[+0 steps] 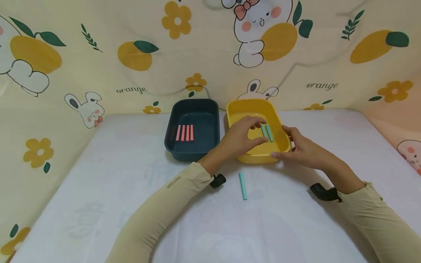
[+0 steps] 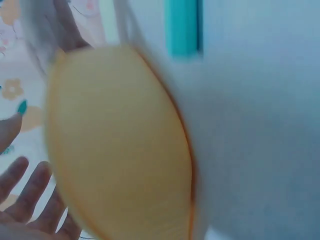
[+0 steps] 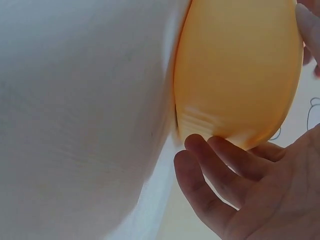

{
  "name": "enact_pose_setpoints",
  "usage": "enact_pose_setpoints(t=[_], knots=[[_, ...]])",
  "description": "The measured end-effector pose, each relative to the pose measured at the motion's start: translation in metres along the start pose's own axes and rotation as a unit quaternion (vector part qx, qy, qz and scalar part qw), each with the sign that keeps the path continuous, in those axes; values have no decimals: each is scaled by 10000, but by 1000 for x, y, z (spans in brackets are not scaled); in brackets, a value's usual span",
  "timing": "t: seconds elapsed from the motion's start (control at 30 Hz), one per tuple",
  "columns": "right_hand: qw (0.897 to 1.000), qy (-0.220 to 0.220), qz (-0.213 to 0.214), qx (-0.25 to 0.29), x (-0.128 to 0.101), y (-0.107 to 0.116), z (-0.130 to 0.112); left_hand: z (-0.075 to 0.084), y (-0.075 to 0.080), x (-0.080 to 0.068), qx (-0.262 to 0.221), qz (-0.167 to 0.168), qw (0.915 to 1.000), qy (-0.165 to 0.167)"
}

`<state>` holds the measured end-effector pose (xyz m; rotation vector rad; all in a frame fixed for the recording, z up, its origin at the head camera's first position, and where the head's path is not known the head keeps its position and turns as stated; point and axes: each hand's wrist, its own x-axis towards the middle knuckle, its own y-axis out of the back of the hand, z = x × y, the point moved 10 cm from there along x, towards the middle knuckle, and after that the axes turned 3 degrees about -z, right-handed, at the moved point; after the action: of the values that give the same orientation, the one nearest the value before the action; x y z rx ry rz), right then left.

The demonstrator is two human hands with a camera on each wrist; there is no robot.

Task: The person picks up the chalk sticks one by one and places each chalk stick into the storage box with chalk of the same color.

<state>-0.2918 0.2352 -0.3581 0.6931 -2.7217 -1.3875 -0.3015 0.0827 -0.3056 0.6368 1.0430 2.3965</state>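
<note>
My left hand [image 1: 241,135] reaches over the yellow plastic box [image 1: 254,159], thumb and fingers spread apart with nothing held between them. Two teal chalk sticks [image 1: 269,133] lie in the box just beyond its fingertips, side by side. At the box's right side is my right hand [image 1: 304,148]. It holds the near right corner from outside, thumb at the front and bent fingers [image 3: 195,172] along the wall. Another teal chalk stick [image 1: 243,186] lies on the white tabletop in front of the box.
Left of the yellow box stands a dark blue box [image 1: 194,155], with several pink chalk sticks [image 1: 187,133] lined up inside. Both boxes stand near the back of the white-covered table [image 1: 98,182]. A patterned cloth [image 1: 204,47] with rabbits and oranges hangs behind.
</note>
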Motion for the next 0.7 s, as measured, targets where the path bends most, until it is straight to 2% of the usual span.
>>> enact_pose_setpoints(t=[0.17,0.3,0.43,0.53,0.6,0.7], knots=[[10000,48,8,-61,2,0,-1,13,10,-28,-279,217,9991,-228],[10000,39,42,-56,5,3,-2,19,21,-43,-594,303,9974,-277],[10000,52,2,32,6,2,-1,15,28,-60,-865,382,9955,-40],[10000,24,-17,59,5,1,0,9,28,-73,-1048,395,9936,130],[10000,0,-21,31,4,0,1,6,24,-80,-1214,322,9919,187],[10000,-14,-21,-37,3,1,1,-2,12,-89,-1422,-1,9889,437]])
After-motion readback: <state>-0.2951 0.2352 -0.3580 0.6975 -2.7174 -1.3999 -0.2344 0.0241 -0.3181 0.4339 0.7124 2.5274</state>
